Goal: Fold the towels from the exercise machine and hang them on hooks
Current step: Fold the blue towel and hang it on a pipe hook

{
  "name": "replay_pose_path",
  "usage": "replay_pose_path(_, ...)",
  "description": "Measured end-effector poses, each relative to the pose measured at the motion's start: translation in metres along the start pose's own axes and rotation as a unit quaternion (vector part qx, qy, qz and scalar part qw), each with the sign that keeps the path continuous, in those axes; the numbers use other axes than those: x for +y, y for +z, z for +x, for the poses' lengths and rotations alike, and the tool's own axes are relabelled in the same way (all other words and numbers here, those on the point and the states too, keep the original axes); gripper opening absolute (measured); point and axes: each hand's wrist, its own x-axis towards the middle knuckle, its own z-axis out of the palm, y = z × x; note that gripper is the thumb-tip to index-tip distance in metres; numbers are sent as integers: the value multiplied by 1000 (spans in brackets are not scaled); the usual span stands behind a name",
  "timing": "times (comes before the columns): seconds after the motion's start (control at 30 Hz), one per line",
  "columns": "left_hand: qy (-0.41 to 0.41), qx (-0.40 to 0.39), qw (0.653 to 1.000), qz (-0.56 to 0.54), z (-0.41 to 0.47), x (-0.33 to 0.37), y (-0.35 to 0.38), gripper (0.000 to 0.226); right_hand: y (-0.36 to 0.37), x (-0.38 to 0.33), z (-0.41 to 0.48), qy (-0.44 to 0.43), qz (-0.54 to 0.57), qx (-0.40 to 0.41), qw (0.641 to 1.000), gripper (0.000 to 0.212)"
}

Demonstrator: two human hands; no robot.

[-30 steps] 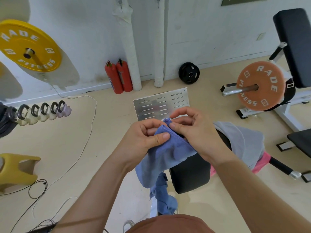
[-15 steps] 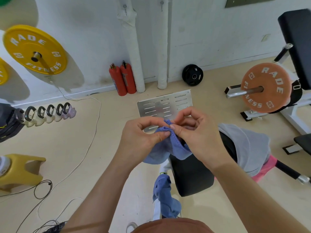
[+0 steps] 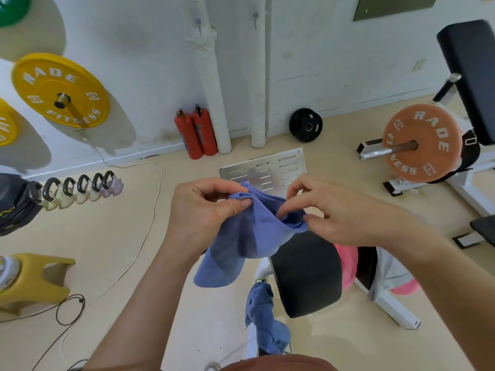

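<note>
I hold a blue towel (image 3: 241, 236) in front of me at chest height. My left hand (image 3: 203, 210) pinches its top corner between thumb and fingers. My right hand (image 3: 334, 210) grips the towel's other edge, so the hem stretches between both hands. The rest of the towel hangs down in folds. Below it stands the exercise machine's black roller pad (image 3: 308, 274). A pink towel (image 3: 348, 263) and a grey towel (image 3: 391, 271) lie over the machine at the right. Another blue cloth (image 3: 265, 325) hangs off the white frame below. Two small hooks (image 3: 198, 22) sit on the wall.
Two red fire extinguishers (image 3: 197, 133) and two white padded pipes (image 3: 214, 89) stand against the wall. A metal plate (image 3: 267, 170) lies on the floor. An orange weight plate (image 3: 420, 143) sits on a bar at right, a yellow plate (image 3: 60, 89) and kettlebells (image 3: 80, 186) at left. Cables (image 3: 128, 236) cross the floor.
My hands have drawn apart, spreading the towel's top edge between them. The view has shifted a little to the left and up.
</note>
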Motion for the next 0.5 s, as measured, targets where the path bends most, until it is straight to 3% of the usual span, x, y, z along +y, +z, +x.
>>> replay_pose_path(0.13, 14, -16, 1000, -15, -2, 0, -1, 36, 2, -5, 3, -29, -34, -75, 996, 17)
replay_pose_path(0.23, 12, -21, 999, -38, -4, 0, -3, 35, -8, -8, 5, -12, -92, -111, 990, 37)
replay_pose_path(0.4, 13, -63, 995, -78, -7, 2, -5, 23, -40, -13, 18, 20, 138, -176, 974, 21)
replay_pose_path(0.5, 20, -72, 994, -80, -7, 2, -5, 22, -27, -11, 29, 8, 46, -166, 985, 17)
